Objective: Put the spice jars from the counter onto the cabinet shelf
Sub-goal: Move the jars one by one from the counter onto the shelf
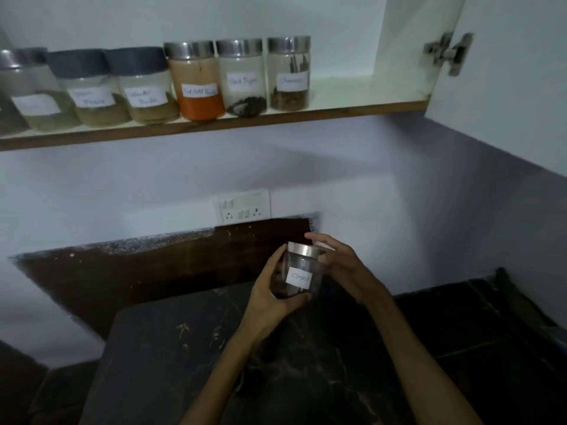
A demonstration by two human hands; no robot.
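I see my left hand (270,289) and right hand (340,265), fingers curled, holding the cloves jar (299,274) above the table (214,348), below the cabinet shelf (352,110).

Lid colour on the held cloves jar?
Silver metal lid on the clear glass cloves jar; head view.

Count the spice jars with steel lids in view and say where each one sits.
5. Three stand at the row's right end on the shelf: red powder jar, black pepper jar, rightmost jar. One at far left, partly cut off. Both hands hold the cloves jar.
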